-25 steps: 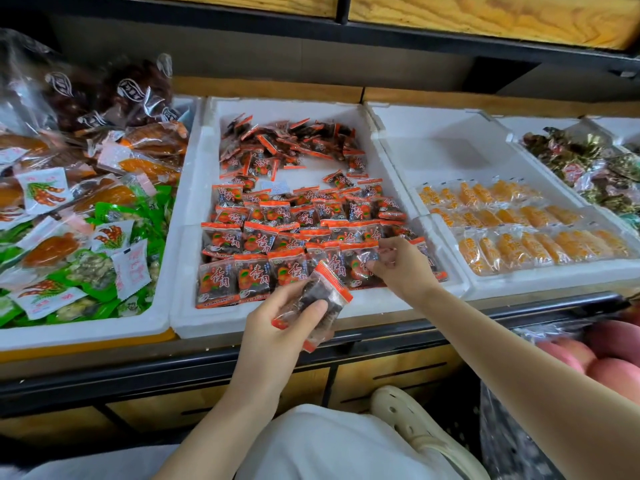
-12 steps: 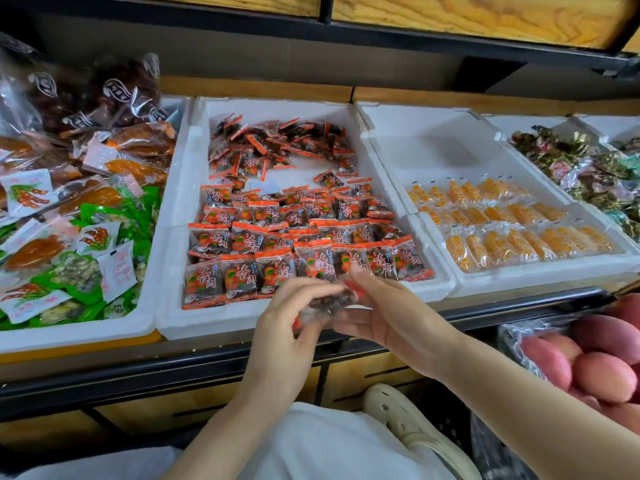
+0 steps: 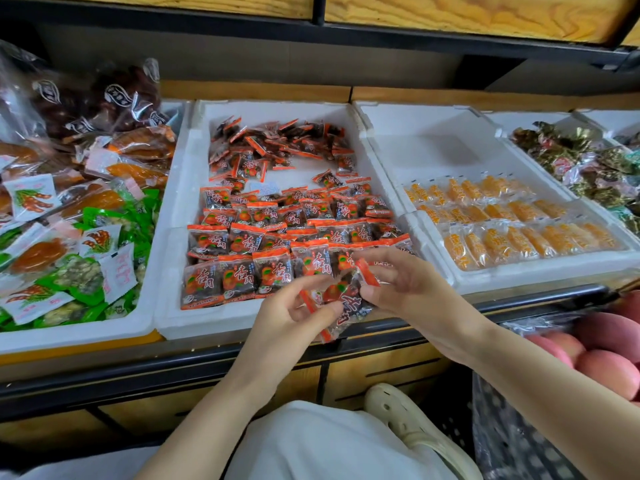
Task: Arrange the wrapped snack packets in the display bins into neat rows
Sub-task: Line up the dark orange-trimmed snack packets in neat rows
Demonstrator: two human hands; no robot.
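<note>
The middle white foam bin point(image 3: 180, 209) holds orange-edged snack packets: neat overlapping rows point(image 3: 263, 244) at the front and a loose heap point(image 3: 277, 147) at the back. In front of the bin's near edge, my left hand point(image 3: 294, 317) and my right hand point(image 3: 405, 282) both pinch a small bunch of the same packets point(image 3: 346, 299). The left hand holds it from below, the right from its right end. The bunch hides part of the front row.
Left bin point(image 3: 69, 334) is full of mixed green and orange packs. Right bin point(image 3: 540, 271) has rows of yellow packets point(image 3: 512, 230); another bin point(image 3: 588, 157) with dark wrapped sweets lies beyond. A bag of apples point(image 3: 609, 355) and a pale shoe point(image 3: 405, 420) sit low right.
My right hand left the front row and came back to the packets held by my left hand. Both hands now grip them together near the bin's front edge.
</note>
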